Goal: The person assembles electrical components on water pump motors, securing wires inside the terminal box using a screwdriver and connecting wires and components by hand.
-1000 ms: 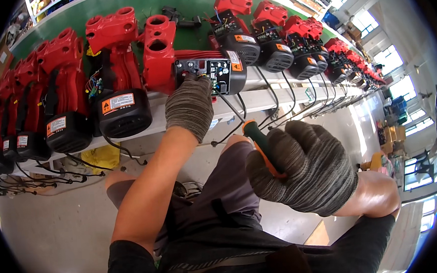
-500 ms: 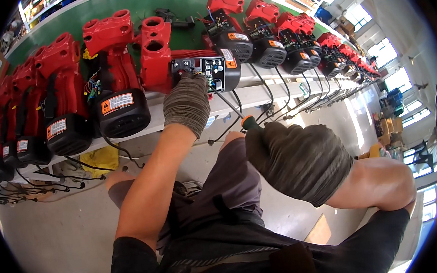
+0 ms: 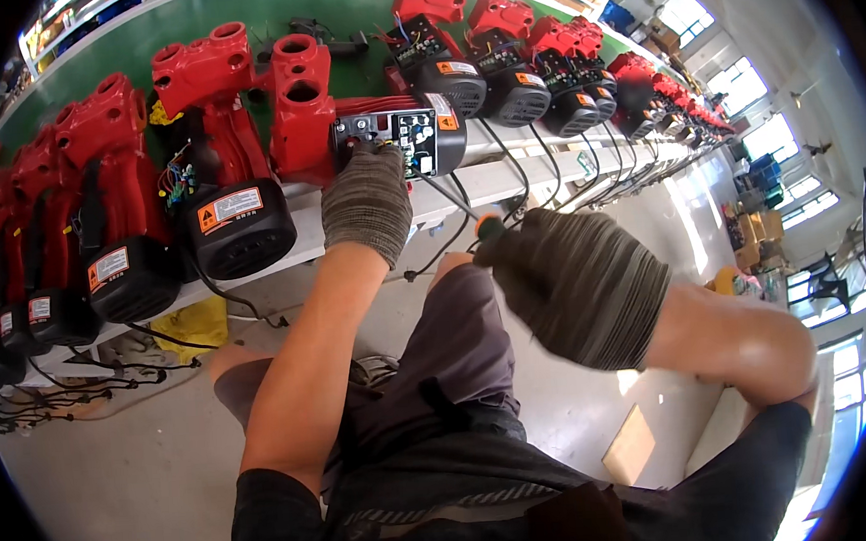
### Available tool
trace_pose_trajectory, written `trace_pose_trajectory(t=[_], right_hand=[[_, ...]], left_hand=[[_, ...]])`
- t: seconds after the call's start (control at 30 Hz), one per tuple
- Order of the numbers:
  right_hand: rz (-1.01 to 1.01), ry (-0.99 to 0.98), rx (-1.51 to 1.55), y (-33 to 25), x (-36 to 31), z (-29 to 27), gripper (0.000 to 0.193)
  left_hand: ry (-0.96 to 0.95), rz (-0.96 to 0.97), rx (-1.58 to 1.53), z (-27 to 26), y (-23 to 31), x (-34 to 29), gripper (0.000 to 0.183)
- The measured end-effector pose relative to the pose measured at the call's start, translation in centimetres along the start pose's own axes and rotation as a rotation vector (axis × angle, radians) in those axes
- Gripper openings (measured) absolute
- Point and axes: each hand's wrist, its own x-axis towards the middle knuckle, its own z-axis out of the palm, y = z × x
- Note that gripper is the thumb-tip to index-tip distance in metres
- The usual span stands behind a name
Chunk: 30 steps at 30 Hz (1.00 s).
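My gloved left hand has its fingers bent at the near edge of an opened control box with a circuit board. Whatever the fingertips pinch is hidden by the hand. The box sits on the side of a red and black motor unit. In my gloved right hand is a screwdriver, its green and orange handle inside the closed fingers. The shaft slants up and left to the box's near edge, just right of my left hand; its tip is hard to make out.
More red and black motor units line the bench on both sides. Black power cables hang over the white front edge. A black part lies on the green bench top. A yellow cloth is below the bench.
My right hand has turned on the screwdriver handle and sits slightly higher and further left in the picture. My left hand keeps its place at the control box. The whole view has shifted a little.
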Motion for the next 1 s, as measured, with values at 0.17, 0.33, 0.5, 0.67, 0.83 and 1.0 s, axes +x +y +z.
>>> trace_pose_trajectory(t=[0.17, 0.33, 0.5, 0.67, 0.83, 1.0], right_hand=[[0.367, 0.081, 0.765, 0.9, -0.8, 1.8, 0.024], [-0.04, 0.041, -0.39, -1.3, -1.5, 0.9, 0.034], [0.161, -0.255, 0.078, 0.5, 1.2, 1.0, 0.033], [0.311, 0.021, 0.536, 0.8, 0.1, 1.7, 0.033], [0.107, -0.019, -0.602, -1.0, 0.0, 1.8, 0.027], [0.32, -0.158, -0.078, 0.4, 2.2, 0.4, 0.029]], left_hand=[[0.026, 0.068, -0.012, 0.6, 0.4, 0.1, 0.016], [-0.057, 0.018, -0.033, 0.7, 0.6, 0.8, 0.016], [-0.075, 0.005, -0.028, -0.4, 0.0, 0.1, 0.015], [0.035, 0.06, -0.017, -0.3, -0.3, -0.2, 0.016], [-0.017, 0.098, -0.079, 0.8, 0.5, 0.7, 0.015], [-0.033, 0.063, -0.024, -0.3, -0.4, 0.1, 0.014]])
